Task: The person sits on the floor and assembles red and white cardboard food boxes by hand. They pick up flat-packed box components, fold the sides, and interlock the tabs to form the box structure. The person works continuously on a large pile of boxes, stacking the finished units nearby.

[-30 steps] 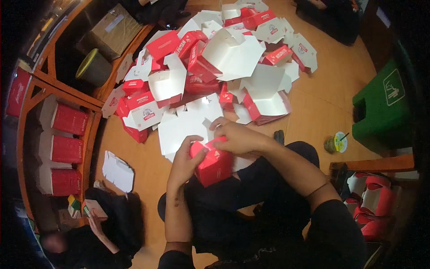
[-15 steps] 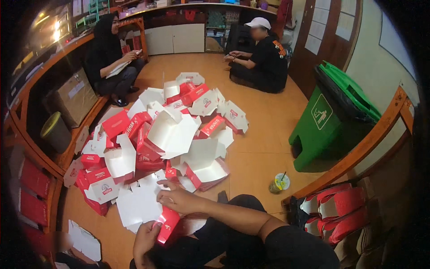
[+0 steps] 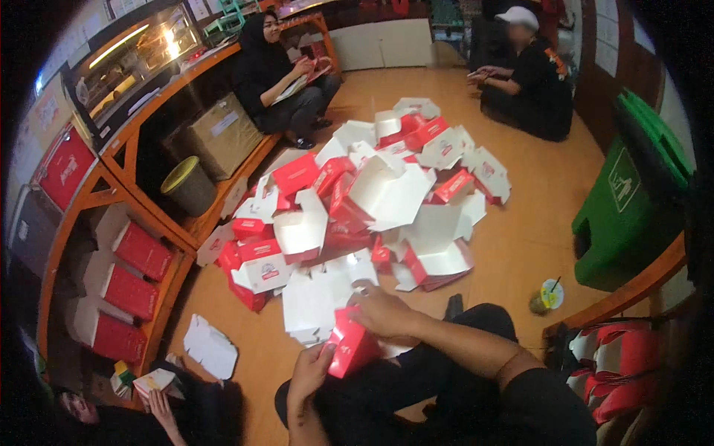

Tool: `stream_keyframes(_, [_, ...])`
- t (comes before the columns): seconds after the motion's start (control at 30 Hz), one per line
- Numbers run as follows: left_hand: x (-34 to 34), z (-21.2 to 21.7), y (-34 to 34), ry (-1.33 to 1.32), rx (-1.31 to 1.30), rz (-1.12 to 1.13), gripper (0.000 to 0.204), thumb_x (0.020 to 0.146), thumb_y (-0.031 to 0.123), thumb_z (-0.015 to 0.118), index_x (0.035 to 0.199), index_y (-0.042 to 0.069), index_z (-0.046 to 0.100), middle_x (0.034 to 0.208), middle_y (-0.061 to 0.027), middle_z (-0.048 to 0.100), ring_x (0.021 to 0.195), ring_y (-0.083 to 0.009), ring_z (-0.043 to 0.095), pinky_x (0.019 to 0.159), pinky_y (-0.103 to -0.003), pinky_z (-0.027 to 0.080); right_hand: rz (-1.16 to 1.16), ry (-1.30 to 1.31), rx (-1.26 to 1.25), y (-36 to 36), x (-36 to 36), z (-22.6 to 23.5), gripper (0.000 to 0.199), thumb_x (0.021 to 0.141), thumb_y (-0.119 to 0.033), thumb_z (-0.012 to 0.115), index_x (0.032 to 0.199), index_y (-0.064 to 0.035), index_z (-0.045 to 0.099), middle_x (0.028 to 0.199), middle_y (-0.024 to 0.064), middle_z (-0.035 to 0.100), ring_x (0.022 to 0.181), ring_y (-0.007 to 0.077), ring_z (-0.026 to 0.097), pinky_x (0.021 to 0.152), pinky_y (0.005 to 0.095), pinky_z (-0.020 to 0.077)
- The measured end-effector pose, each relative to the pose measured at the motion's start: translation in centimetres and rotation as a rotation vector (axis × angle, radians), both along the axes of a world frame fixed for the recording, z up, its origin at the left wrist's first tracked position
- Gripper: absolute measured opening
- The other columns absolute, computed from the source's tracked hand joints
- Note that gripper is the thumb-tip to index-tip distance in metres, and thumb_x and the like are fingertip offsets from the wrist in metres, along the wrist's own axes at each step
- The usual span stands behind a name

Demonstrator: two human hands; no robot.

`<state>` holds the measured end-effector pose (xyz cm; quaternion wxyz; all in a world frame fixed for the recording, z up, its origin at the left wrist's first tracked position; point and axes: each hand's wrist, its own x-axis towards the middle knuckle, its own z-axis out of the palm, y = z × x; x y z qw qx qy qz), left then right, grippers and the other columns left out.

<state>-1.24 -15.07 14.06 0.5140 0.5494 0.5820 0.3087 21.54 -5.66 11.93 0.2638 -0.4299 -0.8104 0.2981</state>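
A red and white cardboard food box [image 3: 351, 343] is between my hands, above my crossed legs. Along its near left edge my left hand [image 3: 311, 372] pinches the red side, thumb on top. My right hand [image 3: 387, 314] grips the far right part, its fingers bent over the upper edge. Just beyond lies a flat white cardboard sheet [image 3: 316, 293], partly covered by the pile. That pile holds many red and white boxes; an open white-lined box [image 3: 390, 189] lies on top, and another open box [image 3: 439, 249] sits nearer, to the right.
A person [image 3: 290, 82] squats far left; another [image 3: 528, 82] sits far right. At lower left a person's hand [image 3: 160, 409] holds a box. A green bin [image 3: 625, 201] and a drink cup [image 3: 549, 296] are right. Shelves with red boxes [image 3: 126, 290] line the left.
My view has turned left, so the scene sits farther right. The lower-left person and shelf boxes show more fully. Both hands stay on the box, which is turned slightly.
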Motion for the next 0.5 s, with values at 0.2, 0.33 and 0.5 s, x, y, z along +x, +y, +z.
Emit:
stream_keyframes(0.2, [-0.3,-1.2,-0.1,-0.004,-0.027,0.101,0.039,0.098,0.025,0.055,0.063,0.007,0.05,0.061,0.0086,0.041,0.056,-0.0039,0.035,0.05,-0.026,0.028,-0.104,0.563,-0.002,0.0,-2.3,-3.1,0.021,0.087,-0.024,0.065,0.096,-0.0044,0.062,0.13,0.019,0.045,0.121,0.0382,0.046,0.102,0.0423,0.0399])
stream_keyframes(0.33, [1.6,1.6,-0.6,0.045,-0.069,0.049,0.038,0.096,0.023,0.054,0.061,0.008,0.05,0.059,0.0092,0.041,0.054,-0.0039,0.034,0.048,-0.026,0.028,0.086,0.313,0.108,-1.5,-0.5,1.6,0.019,0.082,-0.02,0.069,0.089,-0.0036,0.062,0.129,0.0181,0.046,0.12,0.0393,0.046,0.102,0.0427,0.0392])
stream_keyframes(0.5, [1.9,1.4,-0.8,0.094,0.017,0.023,0.041,0.1,0.025,0.052,0.063,0.008,0.047,0.061,0.0077,0.041,0.056,-0.0046,0.034,0.049,-0.026,0.028,0.147,0.279,0.025,-2.0,0.6,3.1,0.021,0.083,-0.026,0.071,0.088,-0.006,0.066,0.128,0.0202,0.046,0.117,0.0363,0.049,0.099,0.0397,0.0406])
